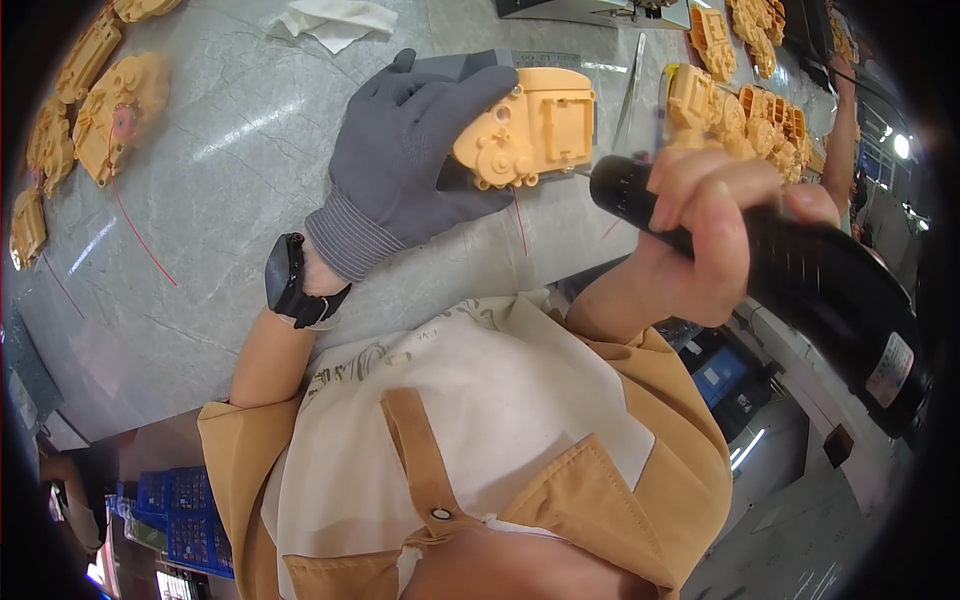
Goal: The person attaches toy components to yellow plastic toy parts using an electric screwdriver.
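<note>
My left hand (pixel 400 150), in a grey glove with a black watch at the wrist, is closed around an orange plastic housing (pixel 568 128). The housing has round bosses and a rectangular recess, and a thin red wire (pixel 521 225) hangs from its lower edge. Behind it, partly covered by the glove, is a dark grey block (pixel 455 66). Bare fingers of my right hand (pixel 710 235) wrap around a thick black electric screwdriver (pixel 830 285). Its narrow end points left, close to the housing's lower right side; whether the bit touches is unclear.
More orange housings (pixel 122 105) lie along the left edge, some with red wires. Others (pixel 740 115) are grouped at the right. A white cloth (pixel 335 22) rests at the back of the grey table (pixel 230 190). Another person's arm (pixel 840 130) shows far right.
</note>
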Demonstrator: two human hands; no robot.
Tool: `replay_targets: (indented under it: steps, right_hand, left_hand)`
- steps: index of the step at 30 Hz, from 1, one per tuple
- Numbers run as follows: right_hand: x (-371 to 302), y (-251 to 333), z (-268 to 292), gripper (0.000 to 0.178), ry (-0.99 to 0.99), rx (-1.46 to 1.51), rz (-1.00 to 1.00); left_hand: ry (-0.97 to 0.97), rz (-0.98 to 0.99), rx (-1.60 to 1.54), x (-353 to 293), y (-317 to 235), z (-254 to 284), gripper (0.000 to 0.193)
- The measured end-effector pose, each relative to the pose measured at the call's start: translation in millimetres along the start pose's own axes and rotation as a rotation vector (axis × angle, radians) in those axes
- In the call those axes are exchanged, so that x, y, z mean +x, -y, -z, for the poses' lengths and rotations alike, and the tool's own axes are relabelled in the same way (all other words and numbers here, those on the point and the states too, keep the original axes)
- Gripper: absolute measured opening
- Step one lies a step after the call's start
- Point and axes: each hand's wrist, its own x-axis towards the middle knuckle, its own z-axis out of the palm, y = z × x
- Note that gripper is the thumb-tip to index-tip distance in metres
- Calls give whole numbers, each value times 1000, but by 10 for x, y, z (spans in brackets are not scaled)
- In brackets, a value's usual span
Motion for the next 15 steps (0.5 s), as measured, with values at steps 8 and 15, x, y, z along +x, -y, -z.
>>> replay_targets:
  steps: [8, 15]
  right_hand:
    - [-64, -37, 49, 45, 22, -137, 41]
    - [-87, -6, 246, 43, -296, 306, 30]
  left_hand:
    - [10, -3, -23, -16, -29, -5, 83]
    - [-46, -117, -42, -42, 6, 45, 78]
